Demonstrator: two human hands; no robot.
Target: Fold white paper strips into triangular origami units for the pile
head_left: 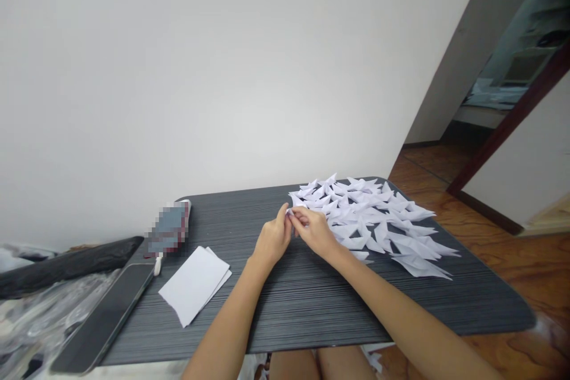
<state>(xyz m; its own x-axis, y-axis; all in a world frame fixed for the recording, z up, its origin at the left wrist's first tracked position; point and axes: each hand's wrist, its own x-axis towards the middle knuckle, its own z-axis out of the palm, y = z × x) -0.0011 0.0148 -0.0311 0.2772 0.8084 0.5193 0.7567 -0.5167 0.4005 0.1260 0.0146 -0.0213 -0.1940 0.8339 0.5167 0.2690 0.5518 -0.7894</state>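
My left hand [275, 236] and my right hand [314, 228] meet above the middle of the dark table, fingertips pinched together. Between them shows a small bit of white folded paper [289, 212]; most of it is hidden by the fingers. Just right of my right hand spreads a crowd of folded white paper boats [369, 208], some overlapping. To the left of my left forearm lies a small stack of white paper sheets [196, 285], slightly fanned.
A phone [107, 314] with a white cable plug at its top lies along the left edge of the table [240, 219]. Behind it sits a blurred-out packet [171, 228]. A black roll [71, 264] and clear plastic lie beyond the left edge. A white wall [267, 71] rises behind.
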